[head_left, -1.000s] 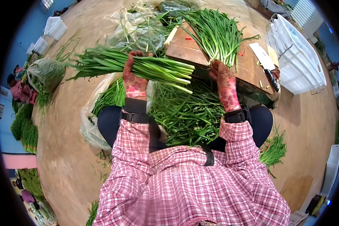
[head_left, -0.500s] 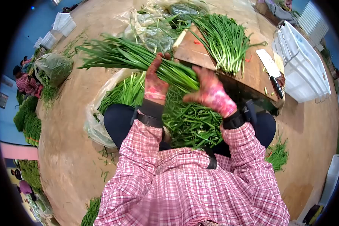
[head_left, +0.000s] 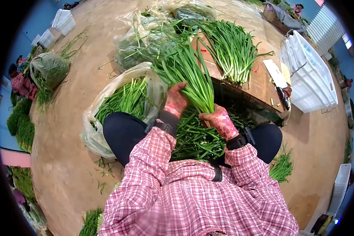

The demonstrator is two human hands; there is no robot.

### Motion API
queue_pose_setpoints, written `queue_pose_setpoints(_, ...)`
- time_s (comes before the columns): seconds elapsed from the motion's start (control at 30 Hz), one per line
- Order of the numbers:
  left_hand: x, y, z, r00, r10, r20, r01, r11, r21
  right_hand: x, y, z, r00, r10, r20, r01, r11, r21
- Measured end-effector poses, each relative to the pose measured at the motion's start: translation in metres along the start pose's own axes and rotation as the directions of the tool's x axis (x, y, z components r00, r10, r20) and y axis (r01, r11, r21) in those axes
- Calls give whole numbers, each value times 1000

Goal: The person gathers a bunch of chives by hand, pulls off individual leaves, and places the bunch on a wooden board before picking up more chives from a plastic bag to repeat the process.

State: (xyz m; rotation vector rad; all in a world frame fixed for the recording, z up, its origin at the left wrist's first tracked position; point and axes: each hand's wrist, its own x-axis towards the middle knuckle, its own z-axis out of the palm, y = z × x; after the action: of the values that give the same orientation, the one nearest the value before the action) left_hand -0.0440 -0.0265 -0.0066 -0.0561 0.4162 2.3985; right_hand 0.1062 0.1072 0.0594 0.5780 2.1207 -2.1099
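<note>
A bunch of garlic chives point(head_left: 190, 76) stands tilted in front of me, leaf tips pointing away and stalk ends towards my lap. My left hand point(head_left: 176, 100) is wrapped round the bunch's left side, partway down. Near the stalk ends, my right hand point(head_left: 218, 120) grips the same bunch with thumb and fingers. Beneath both hands lies a heap of loose green leaves point(head_left: 198, 137) between my knees. Another pile of garlic chives point(head_left: 234, 53) rests on the wooden board point(head_left: 257, 88) just beyond.
A knife point(head_left: 275, 74) with a broad blade lies at the board's right. White plastic crates point(head_left: 309, 74) stand beside it. An open plastic bag of greens point(head_left: 124, 102) sits by my left knee. Another clear bag point(head_left: 135, 49) lies farther off. A person point(head_left: 21, 84) sits far left.
The bunch has swung from pointing left to pointing away from me. My right hand, spread and blurred before, has come lower and closed on the stalk ends. My left hand has shifted right and down.
</note>
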Motion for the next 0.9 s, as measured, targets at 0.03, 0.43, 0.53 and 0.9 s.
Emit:
queue_pose_setpoints(0.03,-5,-2,5,1000,-3,20,4,1000,-20,-1,-1,0,999,35,14,-35,999,8)
queue_pose_setpoints(0.43,-51,-43,50,992,121,-26,-91,856,510,-18,6,14,973,-221,-72,186,925,-332)
queue_pose_setpoints(0.53,-53,-31,87,991,109,77,-133,802,582,-23,-9,15,983,-162,-82,149,978,-148)
queue_pose_setpoints(0.9,132,6,251,904,-236,356,-138,626,767,49,-177,-95,897,-283,-340,303,953,7)
